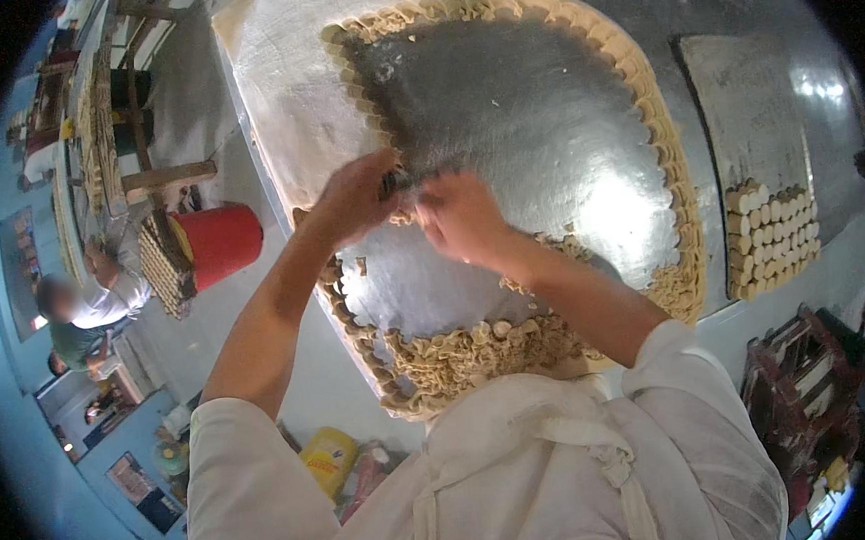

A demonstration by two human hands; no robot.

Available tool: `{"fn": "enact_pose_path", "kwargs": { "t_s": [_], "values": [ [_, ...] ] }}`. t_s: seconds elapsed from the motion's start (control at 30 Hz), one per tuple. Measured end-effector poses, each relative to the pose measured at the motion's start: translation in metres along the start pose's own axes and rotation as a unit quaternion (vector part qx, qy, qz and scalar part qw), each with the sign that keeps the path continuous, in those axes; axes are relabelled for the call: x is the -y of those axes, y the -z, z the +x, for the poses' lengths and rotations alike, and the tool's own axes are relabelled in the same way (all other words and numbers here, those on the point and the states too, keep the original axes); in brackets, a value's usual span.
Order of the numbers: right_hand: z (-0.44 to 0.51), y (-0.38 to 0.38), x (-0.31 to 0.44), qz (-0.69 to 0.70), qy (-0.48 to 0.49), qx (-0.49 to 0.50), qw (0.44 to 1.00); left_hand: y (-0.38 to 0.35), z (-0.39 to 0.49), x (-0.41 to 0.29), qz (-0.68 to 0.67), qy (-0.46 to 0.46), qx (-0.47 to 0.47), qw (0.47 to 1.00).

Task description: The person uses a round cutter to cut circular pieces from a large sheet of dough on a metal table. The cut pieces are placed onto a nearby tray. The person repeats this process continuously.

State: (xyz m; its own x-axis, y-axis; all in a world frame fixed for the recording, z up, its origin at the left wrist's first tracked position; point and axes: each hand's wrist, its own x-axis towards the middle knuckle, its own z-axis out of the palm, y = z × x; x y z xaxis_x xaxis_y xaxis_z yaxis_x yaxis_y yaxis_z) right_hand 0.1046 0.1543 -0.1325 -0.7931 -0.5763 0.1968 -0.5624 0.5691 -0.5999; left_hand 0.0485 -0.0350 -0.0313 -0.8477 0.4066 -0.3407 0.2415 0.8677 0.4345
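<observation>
A sheet of pale dough (291, 77) lies over the left and far part of a metal-topped table (512, 114), its cut edge scalloped. At that edge, my left hand (360, 200) is curled around a small dark object that looks like a round cutter, mostly hidden by the fingers. Close beside it on the right, my right hand (462, 211) is blurred, its fingers bent near a small piece of dough; whether it grips the piece is unclear. Ruffled dough scraps (483, 353) are heaped along the near edge, and a scalloped dough strip (664, 141) curves round the right side.
On the right, a dark tray (751, 97) holds rows of stacked pale dough rounds (772, 235). To the left stand a red drum (220, 243) and wooden racks (170, 179). Two people (97, 308) are farther left. A yellow container (329, 458) sits below the near table edge.
</observation>
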Motion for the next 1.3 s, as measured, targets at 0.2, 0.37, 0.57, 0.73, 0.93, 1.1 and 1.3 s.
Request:
{"fn": "enact_pose_path", "kwargs": {
  "t_s": [0.2, 0.37, 0.57, 0.73, 0.93, 1.1, 1.3],
  "values": [
    [-0.103, 0.048, 0.035, 0.299, -0.196, 0.185, 0.915, -0.066, -0.062, -0.016, -0.193, -0.038, -0.158, 0.968],
    [-0.097, 0.09, 0.01, 0.639, -0.28, 0.046, 0.715, -0.051, -0.089, -0.086, -0.625, 0.156, -0.093, 0.759],
    [-0.136, 0.143, 0.001, 0.873, -0.147, -0.001, 0.466, -0.044, -0.083, -0.243, -0.211, -0.125, -0.353, 0.903],
    [-0.174, 0.17, -0.039, 0.943, -0.119, -0.076, 0.301, -0.036, -0.064, -0.297, -0.169, -0.173, -0.333, 0.911],
    [-0.243, 0.281, -0.162, 0.599, -0.304, -0.24, 0.701, -0.046, -0.072, -0.31, -0.215, -0.088, -0.325, 0.917],
    [-0.274, 0.363, -0.266, -0.028, -0.311, -0.142, 0.939, -0.104, -0.098, -0.314, -0.313, 0.049, -0.232, 0.92],
    [-0.274, 0.382, -0.306, -0.028, -0.309, 0.12, 0.943, -0.117, -0.117, -0.321, -0.306, 0.043, -0.211, 0.927]
  ]
}}
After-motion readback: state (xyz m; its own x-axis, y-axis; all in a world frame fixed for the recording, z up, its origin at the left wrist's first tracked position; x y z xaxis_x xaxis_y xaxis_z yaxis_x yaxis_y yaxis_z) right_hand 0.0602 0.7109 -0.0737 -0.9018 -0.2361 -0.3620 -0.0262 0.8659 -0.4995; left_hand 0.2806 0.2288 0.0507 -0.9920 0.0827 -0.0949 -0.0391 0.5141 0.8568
